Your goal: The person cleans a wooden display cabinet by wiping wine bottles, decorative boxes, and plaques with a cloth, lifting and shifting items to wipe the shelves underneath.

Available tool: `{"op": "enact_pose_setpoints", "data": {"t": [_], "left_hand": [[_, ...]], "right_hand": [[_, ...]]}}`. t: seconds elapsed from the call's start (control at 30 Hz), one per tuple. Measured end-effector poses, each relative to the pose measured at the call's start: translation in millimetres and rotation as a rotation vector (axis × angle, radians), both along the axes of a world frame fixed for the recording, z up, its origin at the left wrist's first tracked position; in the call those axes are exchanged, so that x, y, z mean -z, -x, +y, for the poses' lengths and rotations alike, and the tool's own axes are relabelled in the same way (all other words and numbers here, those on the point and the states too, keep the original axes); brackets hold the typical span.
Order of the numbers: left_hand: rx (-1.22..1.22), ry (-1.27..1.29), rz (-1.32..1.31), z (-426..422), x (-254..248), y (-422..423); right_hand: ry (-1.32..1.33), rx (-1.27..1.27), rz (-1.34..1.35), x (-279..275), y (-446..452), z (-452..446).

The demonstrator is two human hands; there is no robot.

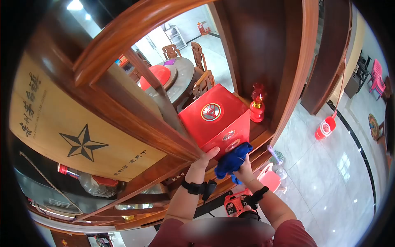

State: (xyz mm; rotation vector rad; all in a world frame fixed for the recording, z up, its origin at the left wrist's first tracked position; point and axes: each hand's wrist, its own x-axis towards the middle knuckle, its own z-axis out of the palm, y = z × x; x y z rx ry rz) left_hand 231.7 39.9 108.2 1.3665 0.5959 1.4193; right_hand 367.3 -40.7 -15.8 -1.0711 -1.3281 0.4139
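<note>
A red box (214, 111) with round silver emblems sits tilted toward me in an opening of the wooden shelf. My left hand (203, 159) grips its lower left corner, the thumb lying on the front face and the other fingers mostly hidden. Bunched in my right hand (245, 169) is a blue cloth (233, 159), which lies against the bottom of the box's front. Just right of the box stands a red glass oil lamp (257, 105) on the same shelf.
The wooden shelf frame (144, 119) surrounds the box. On the left are a wooden case (61, 131) with a star and a glass bottle (96, 184). Below right stand a pink stool (269, 180) and a red bucket (325, 128). Behind is a round table (183, 78).
</note>
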Motion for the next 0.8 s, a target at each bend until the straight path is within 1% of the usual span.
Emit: {"op": "enact_pose_setpoints", "data": {"t": [0.03, 0.07, 0.1, 0.13, 0.17, 0.2, 0.23, 0.3, 0.33, 0.37, 0.43, 0.47, 0.5, 0.57, 0.6, 0.63, 0.67, 0.7, 0.73, 0.77, 0.8], "left_hand": [[0.008, 0.001, 0.004, -5, 2, 2], [0.002, 0.073, 0.078, -12, 4, 5], [-0.005, 0.144, 0.152, -15, 6, 7], [0.001, 0.147, 0.156, -16, 8, 10], [-0.002, 0.085, 0.208, -17, 9, 13], [-0.006, 0.019, 0.259, -17, 10, 14], [-0.007, 0.024, 0.263, -19, 11, 15], [-0.023, -0.073, 0.338, -22, 11, 14], [-0.024, -0.077, 0.337, -21, 13, 17], [-0.031, -0.093, 0.384, -21, 17, 23], [-0.037, -0.116, 0.427, -20, 20, 27], [0.026, -0.052, 0.341, -20, 21, 26], [0.086, 0.011, 0.256, -20, 21, 26], [0.116, 0.006, 0.279, -15, 27, 33], [0.151, 0.006, 0.306, -15, 21, 32], [0.150, 0.006, 0.306, -18, 16, 30], [0.189, 0.045, 0.240, -22, 12, 27], [0.230, 0.082, 0.174, -24, 6, 23], [0.232, 0.081, 0.172, -22, 12, 25], [0.196, -0.033, 0.239, -20, 25, 31], [0.158, -0.146, 0.305, -18, 38, 37]], "right_hand": [[0.102, -0.017, 0.163, 5, -4, -4], [0.139, 0.055, 0.017, 9, -16, -7], [0.139, 0.063, 0.019, 14, -20, -8], [0.103, 0.105, 0.188, 20, -19, -10], [0.069, 0.146, 0.357, 1, -18, -12], [0.026, 0.094, 0.412, -11, -23, -9], [0.011, 0.130, 0.351, -51, -29, -10], [-0.097, 0.149, 0.188, -116, -48, -6], [-0.238, 0.227, 0.026, -142, -58, -1], [-0.303, 0.238, 0.068, -162, -63, 3], [-0.324, 0.131, 0.005, -194, -81, 9], [-0.201, -0.058, 0.115, -189, -93, 14], [-0.213, -0.177, 0.224, -184, -98, 22], [-0.035, -0.362, 0.515, -177, -103, 25], [-0.033, -0.366, 0.515, -172, -106, 27], [-0.014, -0.427, 0.606, -166, -109, 30], [0.004, -0.486, 0.697, -160, -111, 33], [0.003, -0.483, 0.696, -154, -109, 33], [0.037, -0.322, 0.621, -147, -104, 29], [0.069, -0.162, 0.543, -140, -101, 29], [-0.112, -0.112, -0.166, -128, -112, 30]]}}
